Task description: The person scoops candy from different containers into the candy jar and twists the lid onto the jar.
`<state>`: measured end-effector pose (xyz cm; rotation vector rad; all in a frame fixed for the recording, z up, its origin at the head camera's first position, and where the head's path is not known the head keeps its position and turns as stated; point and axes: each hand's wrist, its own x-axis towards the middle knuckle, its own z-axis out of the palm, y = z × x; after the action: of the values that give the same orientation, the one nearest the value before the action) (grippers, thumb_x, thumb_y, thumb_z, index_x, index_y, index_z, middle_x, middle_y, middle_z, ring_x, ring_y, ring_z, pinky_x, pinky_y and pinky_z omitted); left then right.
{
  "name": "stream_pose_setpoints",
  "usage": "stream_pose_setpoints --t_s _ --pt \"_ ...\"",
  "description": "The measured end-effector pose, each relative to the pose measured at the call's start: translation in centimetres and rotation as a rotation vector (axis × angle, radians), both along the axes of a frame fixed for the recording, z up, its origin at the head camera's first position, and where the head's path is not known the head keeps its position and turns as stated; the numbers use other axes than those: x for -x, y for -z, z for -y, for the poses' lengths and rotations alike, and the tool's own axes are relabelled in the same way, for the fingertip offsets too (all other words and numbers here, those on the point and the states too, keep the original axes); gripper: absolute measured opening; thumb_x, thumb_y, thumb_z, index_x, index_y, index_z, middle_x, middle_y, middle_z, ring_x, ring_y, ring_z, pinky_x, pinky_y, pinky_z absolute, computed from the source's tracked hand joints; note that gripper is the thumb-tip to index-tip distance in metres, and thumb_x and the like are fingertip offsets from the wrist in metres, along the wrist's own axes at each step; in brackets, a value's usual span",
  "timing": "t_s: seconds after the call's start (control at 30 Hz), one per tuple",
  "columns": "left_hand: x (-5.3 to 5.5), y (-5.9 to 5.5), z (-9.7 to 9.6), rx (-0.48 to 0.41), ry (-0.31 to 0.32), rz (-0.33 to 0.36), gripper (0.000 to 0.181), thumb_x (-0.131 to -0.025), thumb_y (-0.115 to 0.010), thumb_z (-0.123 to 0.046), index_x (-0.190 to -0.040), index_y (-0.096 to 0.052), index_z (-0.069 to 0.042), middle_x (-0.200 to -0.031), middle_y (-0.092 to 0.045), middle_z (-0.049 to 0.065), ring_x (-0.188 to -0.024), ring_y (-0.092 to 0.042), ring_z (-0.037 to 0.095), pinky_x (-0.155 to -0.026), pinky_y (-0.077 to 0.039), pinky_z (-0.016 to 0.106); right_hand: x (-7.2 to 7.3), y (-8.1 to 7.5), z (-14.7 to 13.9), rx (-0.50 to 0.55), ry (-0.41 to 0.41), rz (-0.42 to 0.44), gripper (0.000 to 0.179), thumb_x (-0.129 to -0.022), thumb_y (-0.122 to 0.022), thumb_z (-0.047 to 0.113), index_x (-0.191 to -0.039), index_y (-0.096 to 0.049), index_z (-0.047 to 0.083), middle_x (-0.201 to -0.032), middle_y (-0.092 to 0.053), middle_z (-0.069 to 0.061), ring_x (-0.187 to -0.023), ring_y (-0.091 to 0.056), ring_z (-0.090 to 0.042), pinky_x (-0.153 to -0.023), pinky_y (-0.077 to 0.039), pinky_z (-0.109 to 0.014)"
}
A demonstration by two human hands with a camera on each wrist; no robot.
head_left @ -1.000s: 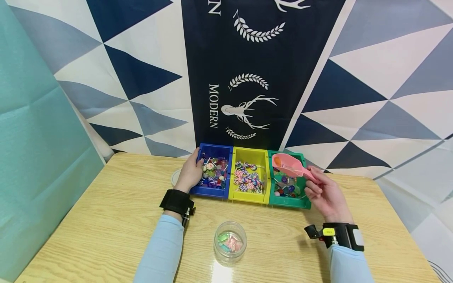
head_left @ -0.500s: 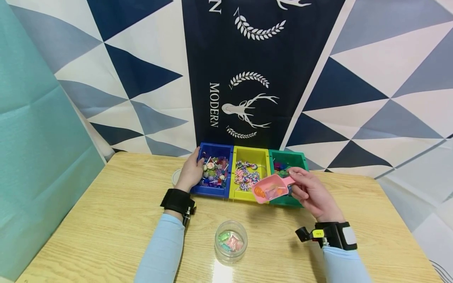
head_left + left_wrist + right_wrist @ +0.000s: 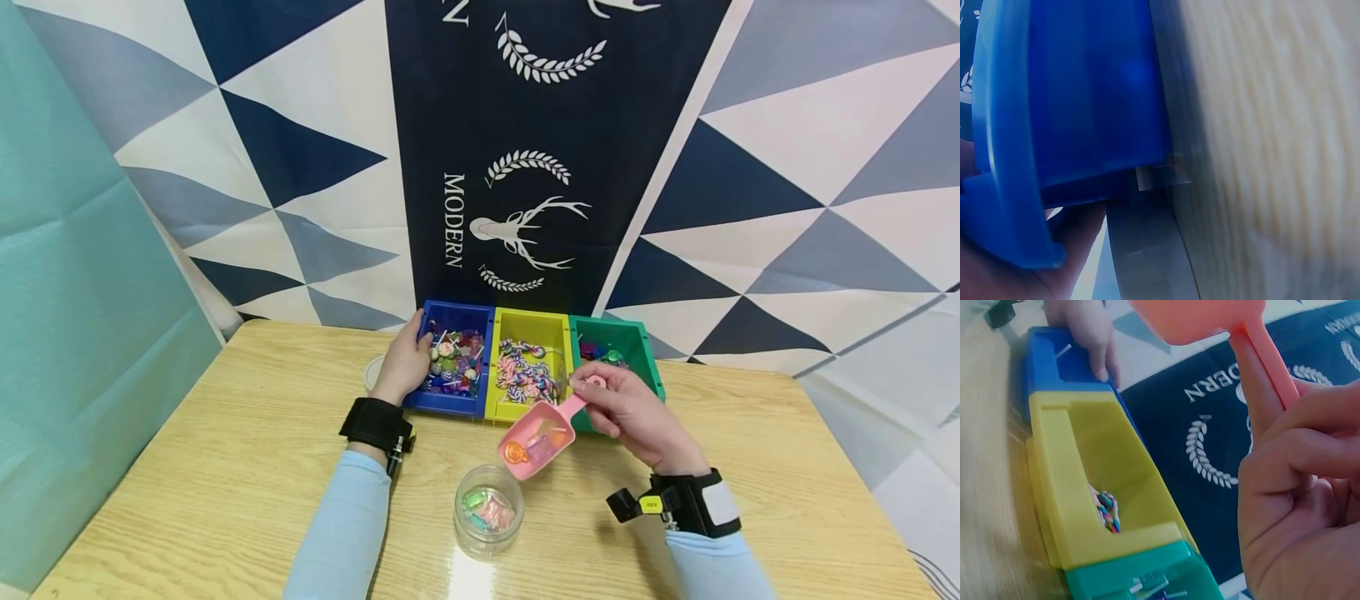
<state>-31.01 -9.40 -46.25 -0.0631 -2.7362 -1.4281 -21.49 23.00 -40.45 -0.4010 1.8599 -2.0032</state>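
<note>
A teal sheet [image 3: 90, 292] hangs beside a triangle-patterned backdrop [image 3: 300, 133].

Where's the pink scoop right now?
In the head view, the pink scoop is in the right hand, just right of centre; its bowl appears between the yellow bin and the clear jar, near the jar's rim.

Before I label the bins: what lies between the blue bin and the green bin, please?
The yellow bin, with striped pieces inside, lies between the blue bin and the green bin. The head and right wrist views show it.
</note>
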Motion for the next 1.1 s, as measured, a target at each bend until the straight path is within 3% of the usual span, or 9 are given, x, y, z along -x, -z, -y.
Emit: stream_pose_setpoints --t_s 0.17,0.43,0.73,1.1 --pt "0.1 0.1 0.0 0.001 0.003 -0.003 0.055 -0.109 -0.038 -0.016 -0.16 -0.019 -0.009 -0.161 -0.028 0.016 -0.146 -0.029 0.033 -0.119 -0.027 0.046 -0.4 -0.4 1.3 -0.137 -0.028 -0.016 0.02 -0.103 -0.058 0.023 -0.106 -0.062 0.004 -0.061 -0.051 0.002 -0.043 -0.042 -0.01 -0.042 -0.027 -0.028" --pt "0.0 -0.1 0.1 -0.015 0.004 0.002 0.055 -0.109 -0.039 -0.016 -0.16 -0.019 -0.01 -0.161 -0.028 0.015 -0.146 -0.028 0.032 -0.12 -0.027 0.044 -0.8 -1.0 2.5 -0.328 -0.041 -0.063 0.032 -0.101 -0.062 0.026 -0.112 -0.06 -0.003 -0.074 -0.061 -0.006 -0.045 -0.046 -0.015 -0.044 -0.038 -0.027" --pt "0.1 -0.1 0.0 -0.01 -0.001 0.008 0.055 -0.109 -0.039 -0.016 -0.16 -0.02 -0.01 -0.16 -0.029 0.016 -0.146 -0.029 0.032 -0.119 -0.027 0.046 -1.1 -1.4 2.8 -0.373 -0.041 -0.058 0.038 -0.1 -0.063 0.026 -0.116 -0.057 -0.007 -0.072 -0.062 -0.008 -0.047 -0.048 -0.016 -0.045 -0.038 -0.025" --pt "0.0 -0.2 0.0 -0.001 -0.005 0.019 0.054 -0.109 -0.038 -0.018 -0.16 -0.021 -0.01 -0.161 -0.028 0.015 -0.146 -0.029 0.032 -0.12 -0.026 0.046 -2.0 -2.7 3.4 -0.434 -0.062 -0.14 0.025 -0.102 -0.061 0.024 -0.111 -0.061 0.001 -0.077 -0.063 -0.012 -0.052 -0.053 -0.019 -0.048 -0.046 -0.023"
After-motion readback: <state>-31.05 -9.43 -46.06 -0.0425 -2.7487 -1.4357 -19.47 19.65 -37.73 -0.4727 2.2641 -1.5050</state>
